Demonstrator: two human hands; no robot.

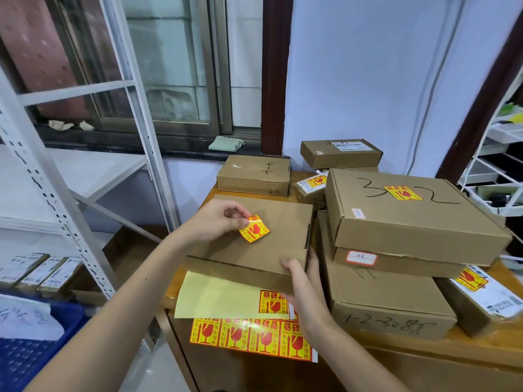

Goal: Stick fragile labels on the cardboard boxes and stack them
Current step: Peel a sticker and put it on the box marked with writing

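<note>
A plain cardboard box (271, 222) lies flat on the wooden table (424, 346) in front of me. My left hand (218, 219) pinches the top corner of a yellow-and-red fragile label (254, 229) that rests partly on the box lid, its upper edge curled up. My right hand (301, 275) grips the box's near right corner. Sheets of fragile labels (252, 335) and a peeled yellow backing sheet (220, 298) hang over the table's front edge. To the right is a stack of boxes; the top one (407, 213), marked "3-2", carries a label.
More cardboard boxes stand at the back: one marked "4-4" (254, 175), one with a white shipping label (341, 152). A labelled box (481, 301) sits far right. White metal shelving (85, 193) stands left, a wire rack (498, 165) right, a blue crate (36, 349) lower left.
</note>
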